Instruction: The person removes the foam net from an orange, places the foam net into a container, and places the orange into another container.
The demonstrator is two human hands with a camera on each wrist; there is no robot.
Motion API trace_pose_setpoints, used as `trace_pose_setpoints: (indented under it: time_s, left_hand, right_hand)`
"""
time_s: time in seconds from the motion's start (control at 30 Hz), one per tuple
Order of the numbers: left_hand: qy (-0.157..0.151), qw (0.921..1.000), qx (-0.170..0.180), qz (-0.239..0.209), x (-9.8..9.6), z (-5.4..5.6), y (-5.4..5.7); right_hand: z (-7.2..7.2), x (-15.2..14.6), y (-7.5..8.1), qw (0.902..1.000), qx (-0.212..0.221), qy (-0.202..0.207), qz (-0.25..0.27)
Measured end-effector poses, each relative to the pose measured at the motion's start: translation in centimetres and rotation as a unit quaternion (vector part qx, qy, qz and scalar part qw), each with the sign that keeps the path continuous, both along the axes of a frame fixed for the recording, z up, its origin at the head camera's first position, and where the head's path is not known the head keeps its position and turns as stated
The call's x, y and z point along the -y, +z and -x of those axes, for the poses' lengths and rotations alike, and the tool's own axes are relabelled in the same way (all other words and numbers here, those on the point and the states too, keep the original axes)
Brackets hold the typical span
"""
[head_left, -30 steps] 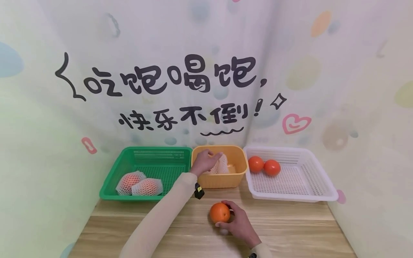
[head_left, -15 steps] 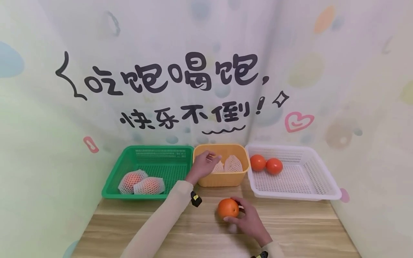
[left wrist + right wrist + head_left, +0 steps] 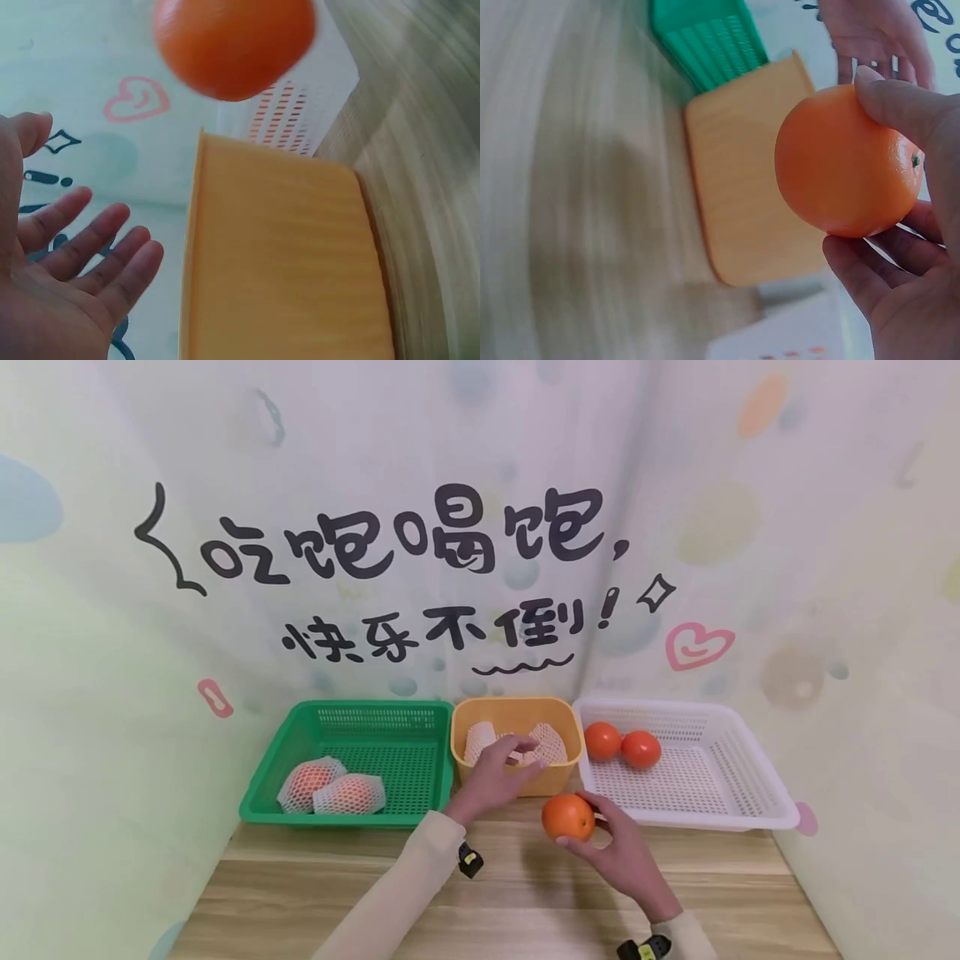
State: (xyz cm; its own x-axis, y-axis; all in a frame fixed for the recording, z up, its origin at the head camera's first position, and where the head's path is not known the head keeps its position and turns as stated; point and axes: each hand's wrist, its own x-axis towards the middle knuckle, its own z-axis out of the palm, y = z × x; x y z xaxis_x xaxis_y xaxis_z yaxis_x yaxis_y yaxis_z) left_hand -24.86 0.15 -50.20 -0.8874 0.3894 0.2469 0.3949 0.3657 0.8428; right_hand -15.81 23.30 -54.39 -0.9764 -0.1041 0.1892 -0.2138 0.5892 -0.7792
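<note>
My right hand (image 3: 626,852) grips an orange (image 3: 567,817) between thumb and fingers, raised off the table in front of the yellow bin (image 3: 557,783). In the right wrist view the orange (image 3: 832,169) shows its stem end toward the palm. My left hand (image 3: 498,777) holds nothing; its fingers are spread over the bin's front rim, left of the orange. In the left wrist view that hand (image 3: 75,277) is palm up with fingers apart, beside the bin's wall (image 3: 277,247). White foam net sleeves (image 3: 548,743) lie inside the bin, partly hidden by the left hand.
To the left stands a green basket (image 3: 337,820) with two net-wrapped round fruits (image 3: 349,795). A white basket (image 3: 690,818) on the right holds two tomatoes (image 3: 641,749). The wooden table (image 3: 525,918) extends in front, and a printed curtain (image 3: 375,443) hangs behind.
The right hand has lifted the orange from the table and carried it right and toward the bin. My left hand has come out of the bin to its front rim, fingers spread.
</note>
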Motion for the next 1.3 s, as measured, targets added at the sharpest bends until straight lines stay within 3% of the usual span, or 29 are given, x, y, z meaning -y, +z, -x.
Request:
trace_pose_setpoints:
  time_s: [0.13, 0.37, 0.53, 0.73, 0.93, 1.1, 1.3]
  left_hand:
    - [-0.018, 0.9994, -0.02, 0.022, -1.3, -1.6, -0.3]
    - [-0.049, 0.9945, -0.072, 0.057, -4.5, -3.7, -2.2]
    - [-0.049, 0.9798, -0.143, 0.131, -6.6, -4.1, -3.3]
    - [-0.07, 0.9596, -0.184, 0.201, -8.9, -3.7, -4.3]
    - [-0.085, 0.9291, -0.218, 0.286, -10.8, -2.9, -5.3]
    - [-0.08, 0.9235, -0.227, 0.299, -11.2, -2.3, -5.9]
    - [-0.064, 0.9269, -0.244, 0.278, -11.6, -2.1, -6.0]
  right_hand:
    - [0.5, -1.7, 1.4, 0.9992, -0.035, -0.007, -0.018]
    - [1.6, -4.7, 3.2, 0.9927, -0.099, -0.028, -0.063]
    - [2.4, -6.2, 4.2, 0.9857, -0.128, -0.045, -0.099]
    - [3.9, -7.8, 5.0, 0.9865, -0.103, -0.049, -0.118]
    - [5.8, -9.6, 5.8, 0.9889, -0.047, -0.055, -0.13]
    - [7.3, -11.0, 6.4, 0.9892, -0.003, -0.062, -0.133]
    - [8.9, -13.0, 6.7, 0.9886, 0.025, -0.058, -0.137]
